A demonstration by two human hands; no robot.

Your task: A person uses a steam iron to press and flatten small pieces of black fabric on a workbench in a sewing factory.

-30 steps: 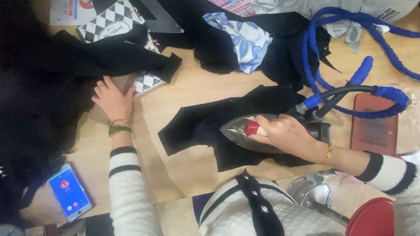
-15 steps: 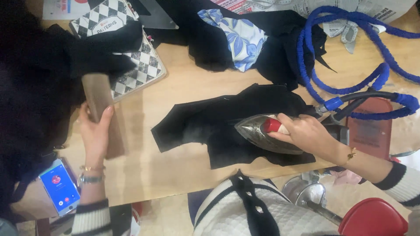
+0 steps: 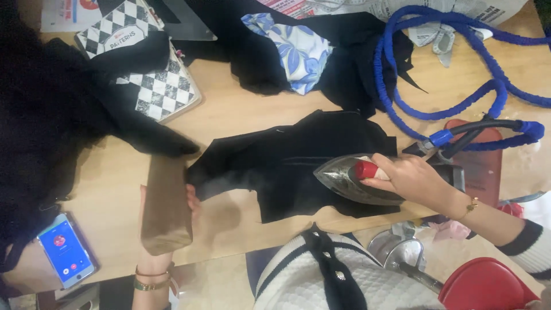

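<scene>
The right hand (image 3: 410, 178) is clenched around the handle of the iron (image 3: 359, 179), thumb resting by its red knob; the iron's plate sits flat on the black cloth (image 3: 298, 158), on that cloth's right half. The left hand (image 3: 163, 229) grasps a brown wooden block (image 3: 165, 205) from beneath — only the fingertips (image 3: 192, 201) show past its right edge, just beside the cloth's left tip. A blue hose (image 3: 459, 69) loops over the table (image 3: 252, 117) behind the iron, and a phone (image 3: 64, 250) lies at the lower left. Since half a second ago, the block has moved from the table's left side towards the cloth — the iron has barely shifted.
</scene>
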